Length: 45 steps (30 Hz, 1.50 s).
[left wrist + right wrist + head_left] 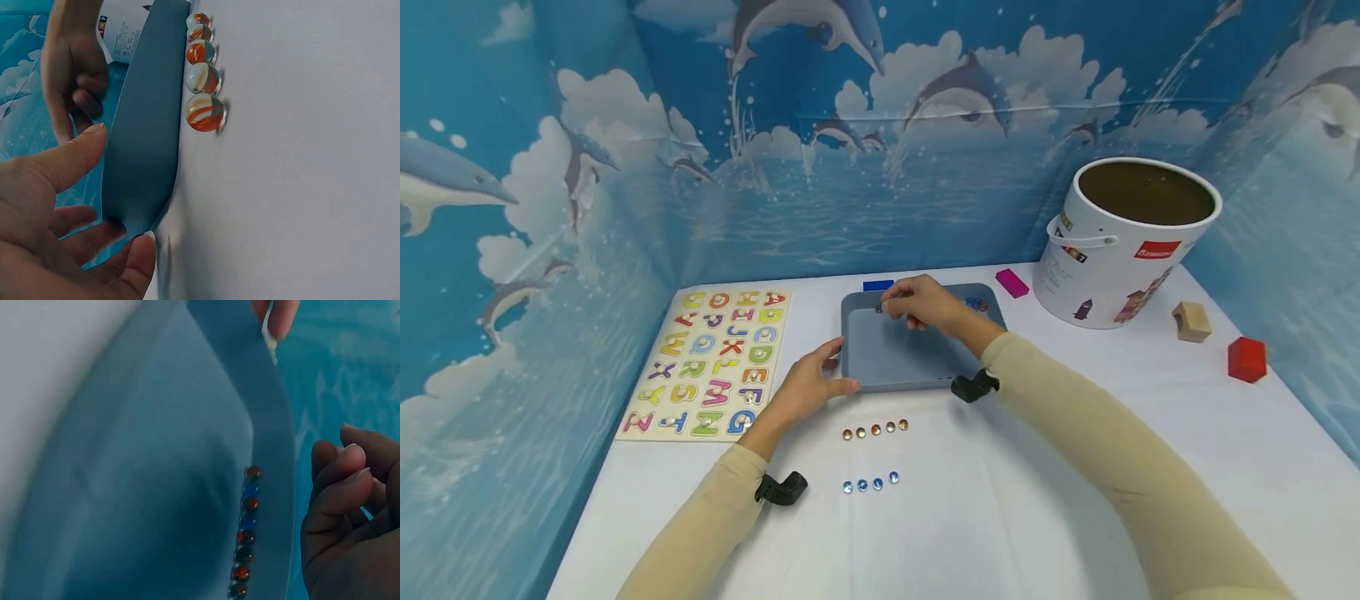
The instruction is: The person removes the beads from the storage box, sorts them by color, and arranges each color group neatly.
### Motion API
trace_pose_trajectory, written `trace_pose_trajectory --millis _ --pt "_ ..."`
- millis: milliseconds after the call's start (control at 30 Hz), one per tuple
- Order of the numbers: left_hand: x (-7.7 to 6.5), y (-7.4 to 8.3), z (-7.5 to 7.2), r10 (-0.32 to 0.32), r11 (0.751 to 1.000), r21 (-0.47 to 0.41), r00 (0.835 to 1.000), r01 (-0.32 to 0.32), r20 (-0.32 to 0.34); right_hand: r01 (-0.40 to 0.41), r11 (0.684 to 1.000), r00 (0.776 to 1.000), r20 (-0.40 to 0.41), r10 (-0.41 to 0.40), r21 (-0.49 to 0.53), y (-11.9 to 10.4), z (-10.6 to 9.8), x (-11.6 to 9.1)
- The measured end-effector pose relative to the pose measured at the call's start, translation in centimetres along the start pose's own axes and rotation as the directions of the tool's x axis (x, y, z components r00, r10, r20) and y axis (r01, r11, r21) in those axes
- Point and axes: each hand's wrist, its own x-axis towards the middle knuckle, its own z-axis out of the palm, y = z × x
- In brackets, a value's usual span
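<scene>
A grey-blue tray point(917, 354) lies on the table. My left hand point(811, 382) rests at its near left corner, thumb by the front wall and other fingers by the left wall, spread and mostly straight in the left wrist view. My right hand point(928, 302) is over the tray's far side, fingers bent and tips close together. A small dark marble point(878, 308) shows right at its fingertips in the head view; I cannot tell if they pinch it. Along the tray's far wall runs a row of red and blue marbles point(248, 522), partly hidden by my right hand.
Several orange-streaked marbles point(876, 430) form a row before the tray, with blue marbles point(862, 485) nearer me. Left is an alphabet puzzle board point(703, 367). Behind stand a blue block point(877, 285), a pink block point(1012, 283) and a white bucket point(1112, 267). Wooden point(1192, 322) and red blocks point(1247, 359) lie right.
</scene>
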Motion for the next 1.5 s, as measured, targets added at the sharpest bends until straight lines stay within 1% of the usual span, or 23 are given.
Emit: trace_pose_trajectory --millis 67,133,200,300,367,467,600,700,1033,1233,1267,1367,1433,1500 --pt "-0.1 0.0 -0.1 -0.01 1.0 0.001 1.0 0.009 0.001 -0.04 0.999 0.999 0.008 0.04 -0.028 0.2 -0.2 1.8" --pt "-0.2 0.1 -0.1 -0.012 1.0 0.006 1.0 0.012 0.001 -0.089 0.995 0.996 -0.003 0.089 -0.046 0.3 -0.3 3.2" --pt "-0.2 0.1 -0.1 -0.012 1.0 0.013 1.0 0.012 -0.001 -0.121 0.991 0.993 -0.014 0.121 -0.06 0.3 -0.3 4.1" --pt "-0.3 0.0 -0.1 -0.012 1.0 0.017 1.0 0.012 0.001 -0.135 0.987 0.991 -0.018 0.134 -0.084 0.4 0.0 5.0" --pt "-0.3 0.0 -0.1 -0.016 1.0 0.016 1.0 0.016 0.001 -0.122 0.985 0.992 -0.02 0.121 -0.121 0.6 0.3 5.4" --pt "-0.3 -0.1 -0.2 -0.019 1.0 0.017 1.0 0.019 -0.002 -0.087 0.975 0.996 -0.026 0.083 -0.203 0.9 0.8 5.8" --pt "-0.3 -0.1 -0.3 -0.017 1.0 0.016 1.0 0.017 -0.01 -0.046 0.941 0.999 -0.028 0.039 -0.334 1.3 1.5 6.0" --pt "-0.3 0.0 -0.3 -0.022 1.0 0.011 1.0 0.022 -0.011 -0.041 0.923 0.999 -0.029 0.033 -0.382 1.5 1.8 6.0" --pt "-0.5 0.1 -0.2 -0.033 0.999 0.01 0.999 0.033 -0.016 -0.067 0.941 0.997 -0.059 0.05 -0.333 2.2 1.5 5.7" --pt "-0.5 0.0 -0.2 -0.039 0.999 -0.002 0.999 0.039 -0.016 -0.07 0.944 0.997 -0.036 0.061 -0.323 2.4 1.4 5.6" --pt "-0.5 -0.1 -0.2 -0.037 0.999 -0.002 0.999 0.037 -0.014 -0.07 0.948 0.998 -0.028 0.064 -0.31 2.4 1.4 5.6" --pt "-0.5 -0.1 -0.2 -0.031 1.0 -0.004 0.999 0.031 -0.009 -0.072 0.973 0.997 0.002 0.075 -0.221 2.6 1.1 5.4" --pt "-0.4 -0.2 -0.2 -0.027 1.0 -0.004 1.0 0.027 -0.008 -0.078 0.99 0.996 0.026 0.081 -0.114 2.8 0.9 5.3" --pt "-0.4 -0.2 -0.2 -0.026 1.0 -0.006 1.0 0.026 -0.008 -0.088 0.996 0.995 0.048 0.088 0.014 2.9 0.6 5.2"
